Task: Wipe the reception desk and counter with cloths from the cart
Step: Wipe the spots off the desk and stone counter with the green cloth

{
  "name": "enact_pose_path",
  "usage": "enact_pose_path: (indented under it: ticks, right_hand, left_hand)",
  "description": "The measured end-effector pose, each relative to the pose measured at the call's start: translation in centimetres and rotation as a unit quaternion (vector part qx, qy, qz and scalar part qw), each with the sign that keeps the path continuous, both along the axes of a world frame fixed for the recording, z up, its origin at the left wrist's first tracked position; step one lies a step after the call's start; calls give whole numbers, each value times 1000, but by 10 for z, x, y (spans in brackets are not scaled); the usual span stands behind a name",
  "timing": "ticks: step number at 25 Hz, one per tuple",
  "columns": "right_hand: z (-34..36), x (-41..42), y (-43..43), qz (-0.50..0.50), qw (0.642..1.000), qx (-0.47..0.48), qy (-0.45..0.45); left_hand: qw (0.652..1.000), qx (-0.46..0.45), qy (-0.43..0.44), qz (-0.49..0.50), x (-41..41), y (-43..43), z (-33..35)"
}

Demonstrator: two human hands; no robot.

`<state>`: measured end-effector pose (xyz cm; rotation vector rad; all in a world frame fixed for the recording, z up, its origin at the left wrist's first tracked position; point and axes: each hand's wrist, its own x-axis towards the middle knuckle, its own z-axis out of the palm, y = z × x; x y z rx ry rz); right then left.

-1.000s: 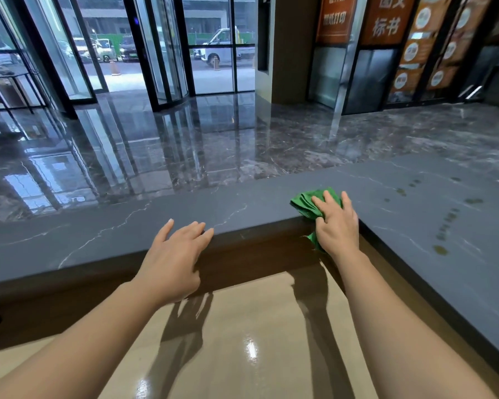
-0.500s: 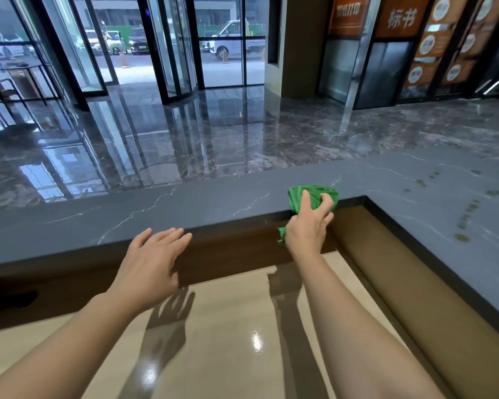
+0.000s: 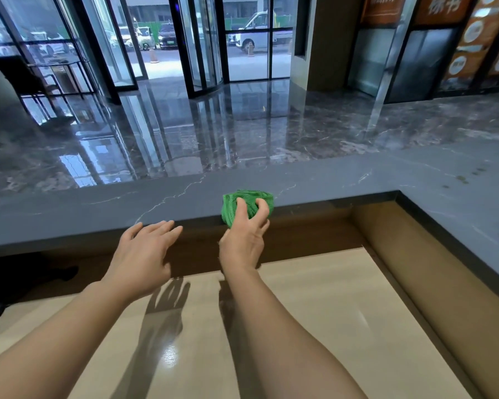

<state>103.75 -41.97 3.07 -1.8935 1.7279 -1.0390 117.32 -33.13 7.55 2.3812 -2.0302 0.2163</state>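
Observation:
A bunched green cloth (image 3: 233, 207) lies over the near edge of the dark grey marble counter (image 3: 98, 208). My right hand (image 3: 244, 240) grips it with thumb and fingers, wrapped over the counter's rim. My left hand (image 3: 143, 254) hovers flat with fingers apart just below the counter edge, left of the cloth, holding nothing. Below both arms lies the lower beige desk surface (image 3: 314, 312). The counter turns a corner and runs down the right side (image 3: 458, 203).
Small brownish spots (image 3: 461, 178) dot the right counter wing. A dark brown upstand (image 3: 314, 226) joins the counter to the desk. Beyond the counter spreads a glossy dark lobby floor (image 3: 213, 133) with glass revolving doors (image 3: 202, 44). No cart is in view.
My right hand has dragged the green cloth leftward along the counter's near edge, away from the inner corner. My left hand stays open near the edge, and the view has shifted left.

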Motion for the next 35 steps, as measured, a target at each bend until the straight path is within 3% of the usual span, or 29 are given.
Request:
enact_pose_path:
  ticks: [9, 17, 26, 32, 35]
  right_hand:
    - [4, -129, -60, -93, 995, -26, 19]
    - [8, -72, -46, -154, 988, -9, 30]
    - [4, 100, 37, -30, 999, 12, 42]
    - [10, 211, 96, 133, 985, 56, 94]
    - [18, 250, 109, 202, 967, -10, 157]
  left_hand:
    - [1000, -8, 0, -26, -19, -15, -1]
    - [999, -36, 24, -12, 10, 5, -4]
    - [994, -73, 62, 59, 90, 57, -13]
    - [987, -79, 82, 112, 156, 90, -23]
    - [979, -99, 123, 129, 177, 102, -25]
